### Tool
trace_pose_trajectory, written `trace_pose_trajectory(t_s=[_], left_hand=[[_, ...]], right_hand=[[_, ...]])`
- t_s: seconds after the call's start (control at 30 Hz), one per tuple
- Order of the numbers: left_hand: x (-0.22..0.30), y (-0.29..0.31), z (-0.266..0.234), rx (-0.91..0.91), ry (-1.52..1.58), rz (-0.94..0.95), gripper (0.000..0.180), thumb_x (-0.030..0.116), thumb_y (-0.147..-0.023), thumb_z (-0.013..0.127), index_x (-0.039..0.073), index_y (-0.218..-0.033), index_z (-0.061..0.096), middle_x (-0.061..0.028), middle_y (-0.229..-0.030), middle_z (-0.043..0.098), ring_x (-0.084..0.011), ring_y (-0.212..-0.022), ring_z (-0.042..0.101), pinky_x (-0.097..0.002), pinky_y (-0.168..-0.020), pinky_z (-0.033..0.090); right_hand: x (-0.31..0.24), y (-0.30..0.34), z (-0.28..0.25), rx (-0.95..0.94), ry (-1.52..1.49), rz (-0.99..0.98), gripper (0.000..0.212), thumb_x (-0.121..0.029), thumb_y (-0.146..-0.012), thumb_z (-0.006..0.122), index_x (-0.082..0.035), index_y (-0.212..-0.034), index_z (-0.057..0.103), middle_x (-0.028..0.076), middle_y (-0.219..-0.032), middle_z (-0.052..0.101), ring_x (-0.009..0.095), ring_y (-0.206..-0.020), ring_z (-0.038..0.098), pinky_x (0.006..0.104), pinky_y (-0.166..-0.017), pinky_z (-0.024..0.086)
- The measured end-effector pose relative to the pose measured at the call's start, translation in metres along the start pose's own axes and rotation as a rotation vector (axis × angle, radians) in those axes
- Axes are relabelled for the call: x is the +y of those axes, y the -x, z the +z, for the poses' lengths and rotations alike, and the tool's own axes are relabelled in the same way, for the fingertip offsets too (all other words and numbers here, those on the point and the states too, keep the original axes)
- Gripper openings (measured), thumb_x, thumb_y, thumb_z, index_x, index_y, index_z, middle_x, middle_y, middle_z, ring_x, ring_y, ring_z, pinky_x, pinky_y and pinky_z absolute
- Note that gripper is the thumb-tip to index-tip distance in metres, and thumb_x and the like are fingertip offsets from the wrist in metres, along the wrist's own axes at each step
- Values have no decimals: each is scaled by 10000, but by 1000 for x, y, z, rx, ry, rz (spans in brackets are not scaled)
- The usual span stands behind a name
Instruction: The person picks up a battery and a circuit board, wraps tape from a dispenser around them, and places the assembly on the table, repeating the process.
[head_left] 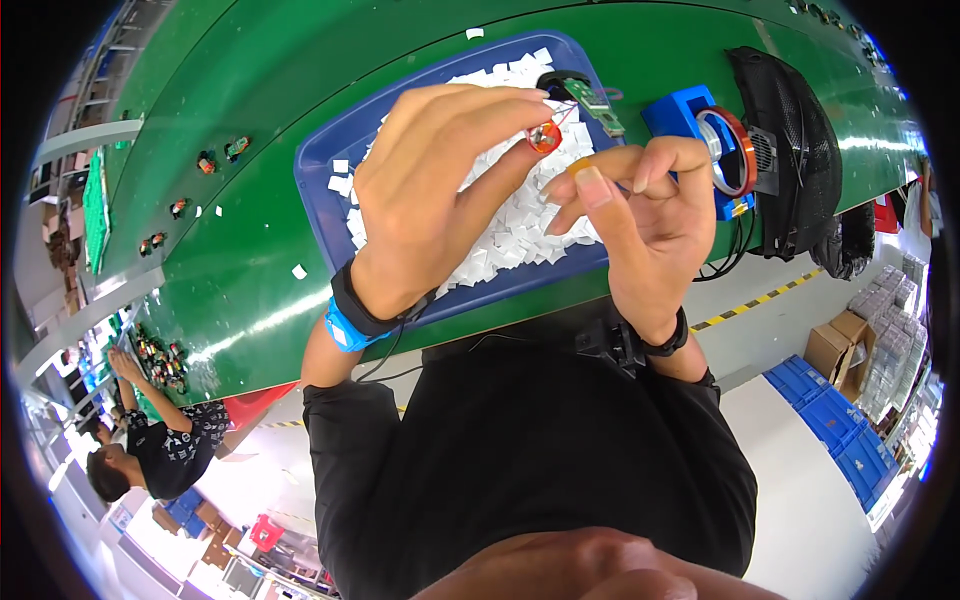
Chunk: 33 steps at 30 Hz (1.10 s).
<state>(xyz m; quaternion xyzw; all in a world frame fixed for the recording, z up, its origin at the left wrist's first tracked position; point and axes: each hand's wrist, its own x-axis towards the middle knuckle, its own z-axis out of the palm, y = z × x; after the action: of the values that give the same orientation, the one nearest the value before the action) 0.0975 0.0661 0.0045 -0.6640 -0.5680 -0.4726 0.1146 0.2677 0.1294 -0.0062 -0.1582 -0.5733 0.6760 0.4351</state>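
My left hand is closed, its fingertips pinching a small round part with a red-orange rim and silvery middle. Thin wires run from this part toward a green circuit board with a black piece beside it, above the far right of a blue bin. Close by on the right, my right hand is also closed, thumb against fingers, with a small amber piece like tape at the tips. A gap separates the two hands. Beneath them, many small white squares fill the bin.
To the right stands a blue tape dispenser with an amber roll, beside a black mesh bag. Small components lie on the green table at left. Further left, a co-worker handles a pile of parts.
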Motion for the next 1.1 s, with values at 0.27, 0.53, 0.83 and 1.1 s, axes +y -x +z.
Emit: trace_pose_trajectory(t_s=[0.27,0.53,0.83,1.1], left_hand=[[0,10,-4,33,-324,281,344,29,-668,818,44,-1001,732,-79,-951,758,-244,-855,687,-288,-625,576],[6,10,1,141,-262,279,305,69,-707,776,63,-1012,766,-85,-929,752,-244,-837,675,-303,-708,618],[5,2,-8,14,-415,412,327,111,-698,807,77,-1022,781,-52,-934,747,-216,-819,629,-334,-747,624],[-4,8,-7,60,-390,360,328,142,-679,822,75,-997,783,-26,-942,748,-188,-802,593,-348,-765,623]], right_hand=[[0,0,8,75,-20,53,300,90,-946,597,-38,-1075,358,206,-884,694,235,-749,708,330,-595,603],[-1,-4,4,59,-4,101,388,68,-898,686,-51,-1071,360,171,-895,728,217,-798,741,253,-580,570],[-9,-6,3,13,30,147,342,81,-912,661,-36,-1066,379,192,-902,726,182,-685,697,252,-591,557],[-22,-11,-3,-50,45,290,322,75,-908,674,-71,-829,398,256,-973,731,139,-583,663,222,-526,526]])
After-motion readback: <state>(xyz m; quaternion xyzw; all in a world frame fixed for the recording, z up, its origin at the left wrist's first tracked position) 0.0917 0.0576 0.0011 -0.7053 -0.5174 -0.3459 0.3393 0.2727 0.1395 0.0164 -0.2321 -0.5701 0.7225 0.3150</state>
